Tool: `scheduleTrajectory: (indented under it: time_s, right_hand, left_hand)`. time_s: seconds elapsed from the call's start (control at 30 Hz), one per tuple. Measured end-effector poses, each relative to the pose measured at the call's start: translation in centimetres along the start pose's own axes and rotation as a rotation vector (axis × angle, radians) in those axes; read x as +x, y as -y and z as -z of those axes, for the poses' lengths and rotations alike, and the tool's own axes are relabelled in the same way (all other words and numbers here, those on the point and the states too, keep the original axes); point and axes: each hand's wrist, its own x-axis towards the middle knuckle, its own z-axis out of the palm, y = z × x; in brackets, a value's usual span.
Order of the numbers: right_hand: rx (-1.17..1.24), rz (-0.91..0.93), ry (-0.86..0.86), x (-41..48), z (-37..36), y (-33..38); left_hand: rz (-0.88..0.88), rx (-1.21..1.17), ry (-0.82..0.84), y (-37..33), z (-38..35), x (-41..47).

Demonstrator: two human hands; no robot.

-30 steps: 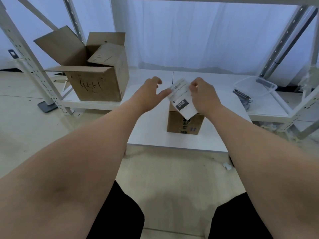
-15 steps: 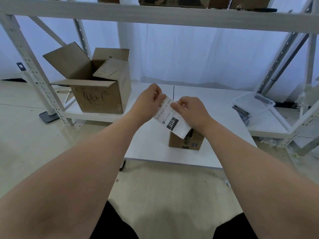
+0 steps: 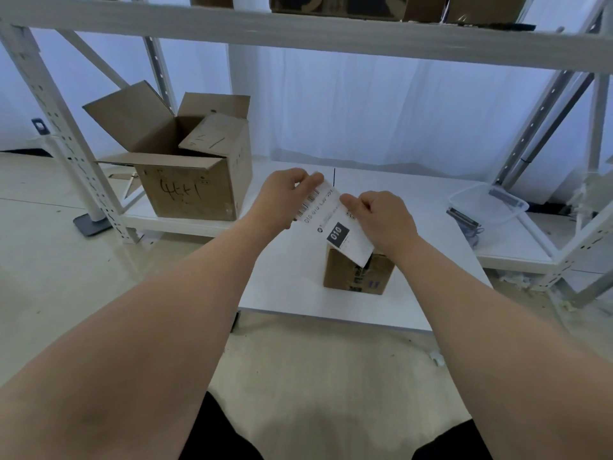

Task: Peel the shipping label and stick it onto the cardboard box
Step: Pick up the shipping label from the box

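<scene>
Above small cardboard box (image 3: 358, 273): shipping label (image 3: 335, 220) pinched between left hand (image 3: 285, 200) and right hand (image 3: 381, 217), tilted.

Bare forearms (image 3: 185, 313), bare left hand (image 3: 285, 197), bare right hand (image 3: 386, 222); black garment (image 3: 219, 433) covering both thighs
</scene>
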Motion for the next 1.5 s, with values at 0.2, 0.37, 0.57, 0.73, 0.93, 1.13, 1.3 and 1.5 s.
scheduleTrajectory:
  time_s: [0.2, 0.37, 0.57, 0.73, 0.93, 1.13, 1.3, 1.5]
  right_hand:
    - [0.259, 0.036, 0.053, -0.1, -0.4, 1.4]
    - [0.400, 0.034, -0.018, 0.0, -0.6, 2.8]
    - [0.378, -0.011, -0.225, 0.0, -0.4, 2.9]
    - [0.183, -0.049, -0.267, 0.1, 0.1, 1.0]
    - [0.322, -0.119, -0.272, 0.5, 0.2, -0.3]
    - [0.332, -0.112, -0.225, 0.4, 0.1, -0.3]
    - [0.277, -0.055, -0.213, 0.2, -0.3, 0.5]
    - [0.216, -0.080, -0.201, 0.1, -0.2, 0.5]
  left_hand:
    - [-0.092, 0.407, 0.072, -0.1, -0.5, -0.3]
    - [-0.111, 0.256, 0.110, -1.1, -1.0, -0.4]
    - [0.060, -0.283, 0.293, -1.1, 0.1, -0.5]
    - [0.105, -0.292, 0.415, 0.4, 0.9, -0.2]
    - [0.097, -0.217, 0.406, 0.4, 1.1, -0.2]
    - [0.140, -0.173, 0.313, 0.5, 0.5, -0.2]
    - [0.139, -0.062, 0.401, -0.2, -0.2, -0.3]
    - [0.119, -0.030, 0.378, -0.1, 0.1, -0.4]
